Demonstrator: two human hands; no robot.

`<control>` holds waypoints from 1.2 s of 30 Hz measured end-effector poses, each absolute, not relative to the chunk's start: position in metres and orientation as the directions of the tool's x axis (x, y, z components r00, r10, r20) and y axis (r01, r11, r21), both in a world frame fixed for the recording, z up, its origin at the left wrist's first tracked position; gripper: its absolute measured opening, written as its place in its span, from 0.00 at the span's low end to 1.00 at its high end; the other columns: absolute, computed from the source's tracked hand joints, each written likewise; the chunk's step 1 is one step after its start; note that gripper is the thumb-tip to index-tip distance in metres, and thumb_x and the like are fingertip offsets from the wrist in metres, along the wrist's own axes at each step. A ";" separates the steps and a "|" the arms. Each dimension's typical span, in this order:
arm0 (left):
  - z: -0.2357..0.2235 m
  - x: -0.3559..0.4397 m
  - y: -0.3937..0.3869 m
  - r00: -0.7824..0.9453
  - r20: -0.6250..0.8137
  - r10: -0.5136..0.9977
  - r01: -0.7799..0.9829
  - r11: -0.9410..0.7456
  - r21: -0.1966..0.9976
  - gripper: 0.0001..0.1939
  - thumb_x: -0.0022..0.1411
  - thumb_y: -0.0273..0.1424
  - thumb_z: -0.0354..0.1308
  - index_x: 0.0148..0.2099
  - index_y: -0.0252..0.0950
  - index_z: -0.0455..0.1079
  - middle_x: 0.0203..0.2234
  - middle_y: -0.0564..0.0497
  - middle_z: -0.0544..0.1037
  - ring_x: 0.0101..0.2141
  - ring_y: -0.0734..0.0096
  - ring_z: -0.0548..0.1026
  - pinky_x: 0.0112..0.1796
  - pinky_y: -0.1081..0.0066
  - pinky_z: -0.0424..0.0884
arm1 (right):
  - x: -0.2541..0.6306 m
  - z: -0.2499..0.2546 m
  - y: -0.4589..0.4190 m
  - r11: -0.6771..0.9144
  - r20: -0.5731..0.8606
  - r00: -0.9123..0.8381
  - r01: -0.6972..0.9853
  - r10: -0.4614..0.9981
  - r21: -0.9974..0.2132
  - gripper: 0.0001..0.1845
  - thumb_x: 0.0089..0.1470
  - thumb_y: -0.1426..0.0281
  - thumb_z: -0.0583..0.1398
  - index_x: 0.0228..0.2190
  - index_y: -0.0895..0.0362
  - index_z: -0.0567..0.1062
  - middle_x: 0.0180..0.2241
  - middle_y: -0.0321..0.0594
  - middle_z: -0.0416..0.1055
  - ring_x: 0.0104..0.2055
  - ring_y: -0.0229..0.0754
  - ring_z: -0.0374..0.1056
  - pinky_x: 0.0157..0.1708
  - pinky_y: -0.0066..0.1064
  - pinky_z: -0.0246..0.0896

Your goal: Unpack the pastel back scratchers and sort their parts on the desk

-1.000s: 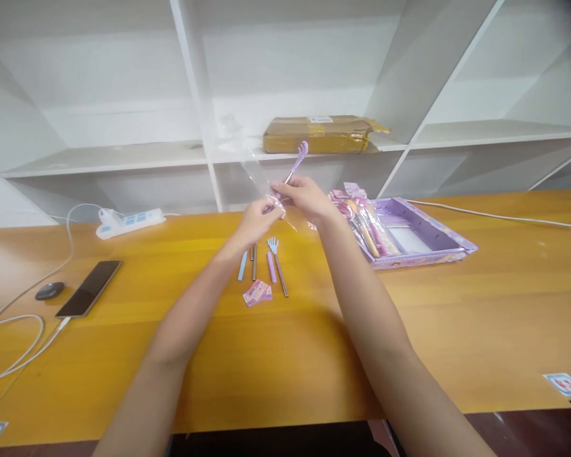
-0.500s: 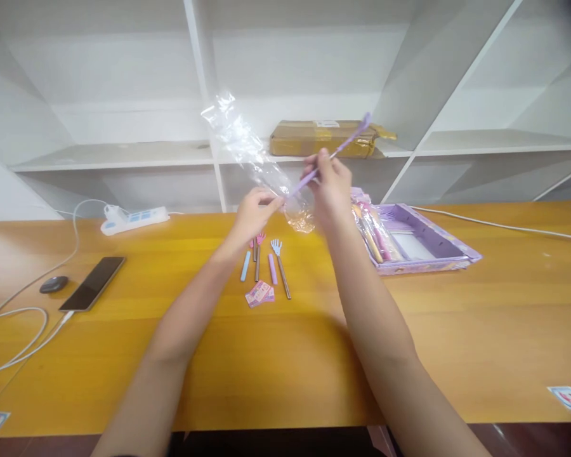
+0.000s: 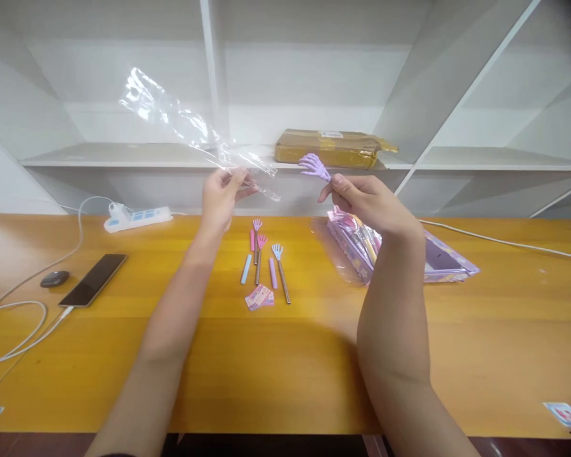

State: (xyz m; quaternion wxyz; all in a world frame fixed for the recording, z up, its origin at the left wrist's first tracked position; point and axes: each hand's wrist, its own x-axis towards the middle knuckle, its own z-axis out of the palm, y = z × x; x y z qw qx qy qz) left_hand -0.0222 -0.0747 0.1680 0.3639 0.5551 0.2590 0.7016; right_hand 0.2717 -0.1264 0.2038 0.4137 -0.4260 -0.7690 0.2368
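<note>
Wrist point(image 3: 406, 227) bent inward, right hand point(image 3: 367, 198) pinching purple scratcher point(image 3: 316, 167), left hand point(image 3: 222, 198) raised, pinching clear bag point(image 3: 190, 128)

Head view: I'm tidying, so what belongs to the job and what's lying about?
Probably belonging:
clear plastic bag in left hand
purple back scratcher in right hand
other back scratchers
coloured tubes
printed cards
purple tray

Probably lying about:
smartphone
computer mouse
power strip
cardboard box

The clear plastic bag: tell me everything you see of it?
The clear plastic bag is long, narrow and transparent, thin and creased by its look, with bright glints. The left hand pinches it near its lower end; a loose flap sticks out rightward. The rest slants up leftward, before the white shelving. Nothing shows inside.
</note>
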 end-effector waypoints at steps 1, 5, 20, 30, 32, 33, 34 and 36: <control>0.170 -0.023 -0.076 -0.124 0.591 0.797 -0.232 -0.602 0.764 0.16 0.69 0.41 0.71 0.40 0.35 0.74 0.33 0.51 0.78 0.39 0.69 0.84 0.45 0.65 0.85 | 0.271 0.204 -0.126 0.528 0.437 -0.297 0.460 0.849 -0.714 0.37 0.64 0.33 0.57 0.33 0.53 0.83 0.20 0.31 0.53 0.22 0.37 0.50 0.26 0.33 0.47; 0.175 -0.022 -0.083 -0.130 0.580 0.804 -0.273 -0.591 0.759 0.18 0.66 0.43 0.73 0.38 0.35 0.73 0.32 0.52 0.79 0.36 0.70 0.84 0.43 0.66 0.85 | 0.266 0.204 -0.125 0.535 0.402 -0.355 0.493 0.844 -0.686 0.39 0.62 0.32 0.57 0.35 0.54 0.85 0.21 0.32 0.53 0.24 0.36 0.50 0.26 0.33 0.46; 0.179 -0.016 -0.089 -0.055 0.512 0.857 -0.284 -0.505 0.815 0.20 0.61 0.46 0.77 0.37 0.36 0.74 0.32 0.51 0.82 0.35 0.72 0.84 0.42 0.71 0.85 | 0.250 0.200 -0.117 0.577 0.450 -0.367 0.597 0.814 -0.557 0.41 0.64 0.33 0.56 0.37 0.57 0.88 0.25 0.38 0.69 0.30 0.39 0.64 0.34 0.33 0.55; 0.167 -0.013 -0.076 0.015 0.449 0.894 -0.311 -0.422 0.851 0.21 0.59 0.44 0.78 0.36 0.35 0.74 0.33 0.51 0.82 0.33 0.72 0.83 0.42 0.68 0.86 | 0.251 0.191 -0.101 0.526 0.393 -0.352 0.616 0.849 -0.586 0.38 0.66 0.36 0.57 0.37 0.57 0.87 0.24 0.36 0.67 0.27 0.37 0.60 0.32 0.33 0.53; 0.164 -0.010 -0.076 0.046 0.448 0.893 -0.319 -0.412 0.853 0.21 0.58 0.44 0.79 0.36 0.35 0.75 0.33 0.51 0.83 0.34 0.71 0.84 0.42 0.68 0.86 | 0.247 0.192 -0.102 0.521 0.389 -0.348 0.624 0.853 -0.583 0.37 0.66 0.37 0.57 0.37 0.57 0.87 0.24 0.36 0.68 0.28 0.38 0.61 0.32 0.32 0.53; 0.163 -0.008 -0.076 0.060 0.446 0.893 -0.319 -0.406 0.857 0.21 0.57 0.44 0.80 0.36 0.35 0.75 0.33 0.51 0.83 0.34 0.71 0.84 0.42 0.67 0.86 | 0.245 0.192 -0.102 0.515 0.385 -0.344 0.626 0.856 -0.586 0.37 0.66 0.37 0.58 0.36 0.57 0.87 0.24 0.37 0.68 0.28 0.38 0.61 0.32 0.32 0.53; 0.161 -0.006 -0.076 0.072 0.441 0.895 -0.316 -0.399 0.861 0.22 0.56 0.44 0.80 0.37 0.35 0.75 0.34 0.51 0.83 0.34 0.70 0.84 0.42 0.67 0.86 | 0.243 0.192 -0.103 0.507 0.379 -0.338 0.627 0.861 -0.591 0.37 0.66 0.37 0.58 0.36 0.57 0.87 0.24 0.37 0.68 0.27 0.38 0.61 0.32 0.32 0.53; 0.159 -0.002 -0.076 0.088 0.433 0.897 -0.311 -0.388 0.868 0.22 0.56 0.44 0.80 0.38 0.35 0.76 0.34 0.50 0.84 0.35 0.69 0.85 0.43 0.66 0.86 | 0.240 0.192 -0.104 0.486 0.361 -0.327 0.631 0.873 -0.605 0.37 0.66 0.37 0.58 0.35 0.58 0.86 0.24 0.37 0.68 0.27 0.37 0.60 0.31 0.32 0.52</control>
